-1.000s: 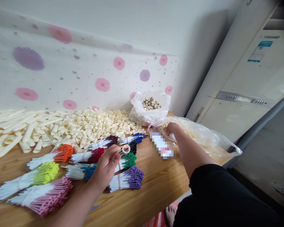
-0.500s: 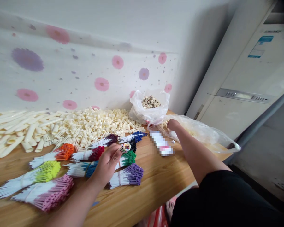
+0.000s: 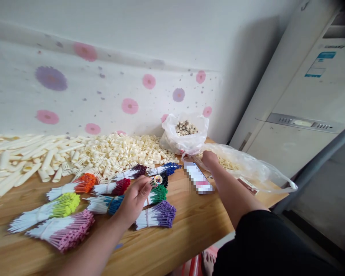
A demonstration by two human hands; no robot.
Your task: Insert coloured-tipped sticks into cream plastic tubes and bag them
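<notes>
My left hand (image 3: 138, 196) pinches a short cream slotted pen sleeve (image 3: 157, 179) with small coloured tips inside its round opening. Beneath and around this hand lie banded bundles of thin white sticks with coloured ends, among them the green bundle (image 3: 160, 194), the purple bundle (image 3: 164, 214) and the blue bundle (image 3: 115, 205). My right hand (image 3: 210, 159) reaches down at the mouth of a clear plastic bag (image 3: 251, 168) that holds small cream pieces (image 3: 229, 164). Its fingers are hidden behind the back of the hand, so what they touch does not show.
A pile of slotted cream sleeves (image 3: 129, 149) and long cream tubes (image 3: 31, 153) lines the wall. Behind my right hand stands a white bag (image 3: 172, 142) of round-tipped pieces. A blurred phone-like rectangle (image 3: 197, 177) lies on the wooden table (image 3: 189, 226). A tall white appliance (image 3: 301, 99) stands at right.
The view has shifted slightly, and things appear a little to the right. My left hand still holds the sleeve. My right hand stays at the clear bag, where more small cream pieces now show.
</notes>
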